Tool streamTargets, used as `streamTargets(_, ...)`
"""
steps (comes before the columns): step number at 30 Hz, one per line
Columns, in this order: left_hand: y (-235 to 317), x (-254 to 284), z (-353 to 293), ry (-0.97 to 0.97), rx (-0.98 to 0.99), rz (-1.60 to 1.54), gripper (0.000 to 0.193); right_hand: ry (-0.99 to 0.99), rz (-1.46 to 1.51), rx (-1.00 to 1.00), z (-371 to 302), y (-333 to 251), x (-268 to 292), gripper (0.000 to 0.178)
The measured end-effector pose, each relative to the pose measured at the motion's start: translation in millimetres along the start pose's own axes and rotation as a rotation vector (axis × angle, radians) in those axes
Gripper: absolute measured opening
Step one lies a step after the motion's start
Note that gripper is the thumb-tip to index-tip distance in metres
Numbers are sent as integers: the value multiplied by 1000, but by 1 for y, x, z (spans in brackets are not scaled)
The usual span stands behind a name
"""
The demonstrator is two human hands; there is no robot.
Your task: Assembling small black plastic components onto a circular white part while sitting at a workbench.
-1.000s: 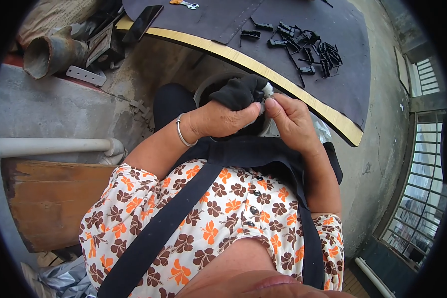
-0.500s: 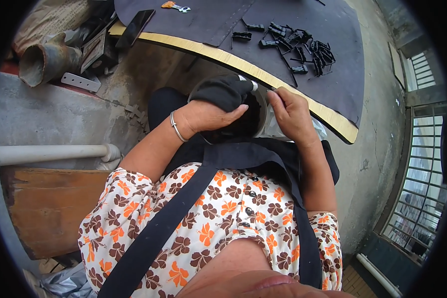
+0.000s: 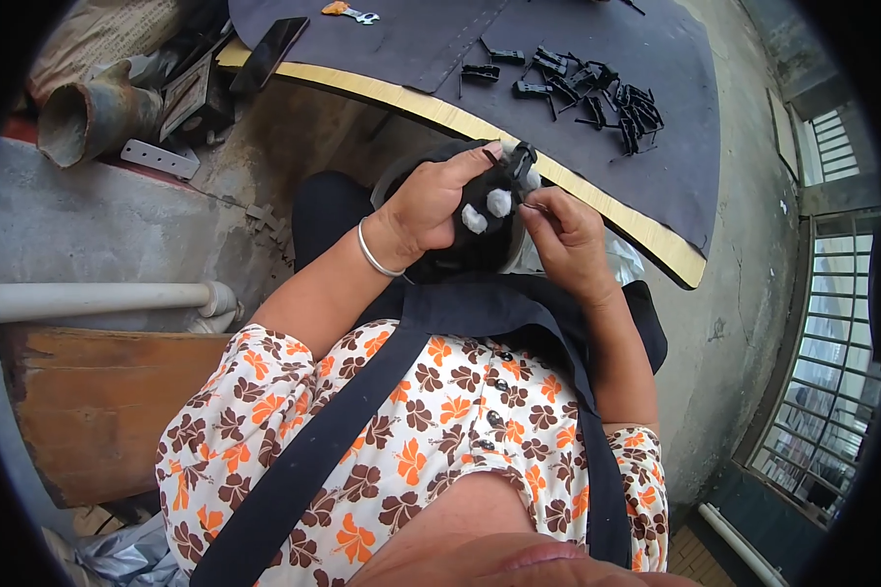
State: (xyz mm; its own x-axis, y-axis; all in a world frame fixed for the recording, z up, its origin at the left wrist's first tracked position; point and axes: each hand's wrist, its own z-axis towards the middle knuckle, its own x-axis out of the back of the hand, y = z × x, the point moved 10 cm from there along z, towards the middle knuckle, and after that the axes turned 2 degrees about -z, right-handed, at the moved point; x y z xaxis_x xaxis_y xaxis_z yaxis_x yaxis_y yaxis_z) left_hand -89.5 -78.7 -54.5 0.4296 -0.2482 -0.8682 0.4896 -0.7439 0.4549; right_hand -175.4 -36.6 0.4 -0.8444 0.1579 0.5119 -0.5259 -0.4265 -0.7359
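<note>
My left hand (image 3: pixel 429 203) grips a piece of black cloth (image 3: pixel 480 188) with several fluffy white tufts (image 3: pixel 498 203) showing on it. Its thumb lies along the top, and the other fingers are hidden behind the cloth. At the cloth's right edge my right hand (image 3: pixel 566 238) has thumb and forefinger pinched together; whatever is between them is too small to name. Beneath both hands, a round bucket (image 3: pixel 380 186) with dark contents stands between my knees.
A dark-covered table (image 3: pixel 401 49) with a pale wooden edge lies just beyond my hands. It bears several black plastic clip-like parts (image 3: pixel 597 83), an orange-handled wrench (image 3: pixel 350 13) and a black phone (image 3: pixel 269 54). Far left are a rusty pipe fitting (image 3: pixel 93 115) and a white pipe (image 3: pixel 98 304).
My left hand has turned over and moved right, bringing the white tufts on the black cloth into view. The right hand has shifted slightly and stays pinched, now against the cloth.
</note>
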Motion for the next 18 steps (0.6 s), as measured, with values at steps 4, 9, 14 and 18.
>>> streamTargets(4,6,-8,-1,67,-142,270,16,-4,13,-216,1,2,11,14)
streamTargets(9,44,-48,-24,95,-743,1256,21,133,-117,23,10,-41,16,20)
streamTargets(14,30,-47,-26,-21,-548,1053,21,159,104,-289,8,7,14,16)
streamTargets(18,31,-47,-25,-11,-559,1239,21,-5,251,-311,8,9,3,22)
